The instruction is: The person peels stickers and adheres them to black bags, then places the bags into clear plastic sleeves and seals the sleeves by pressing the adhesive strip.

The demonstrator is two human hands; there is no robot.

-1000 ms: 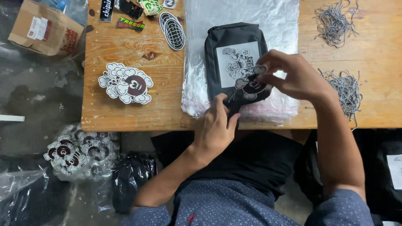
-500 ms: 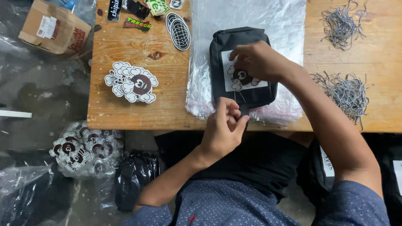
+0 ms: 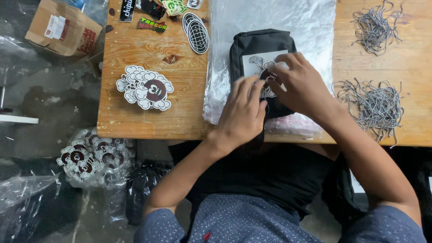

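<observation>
Hands both flat on the black pouch [image 3: 262, 49] on the plastic sheet [image 3: 274, 20]: left hand [image 3: 243, 110] and right hand [image 3: 302, 85], fingers spread, pressing the sticker [image 3: 257, 63] down. Looks like the smoothing step; edges need firm rubbing next.

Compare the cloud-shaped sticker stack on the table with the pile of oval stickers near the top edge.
The cloud-shaped stack has scalloped white edges around a dark round centre; the oval stickers are smooth-edged with black-and-white line patterns. The cloud stack looks larger. Both lie flat on the wooden table, untouched by either hand.
</observation>
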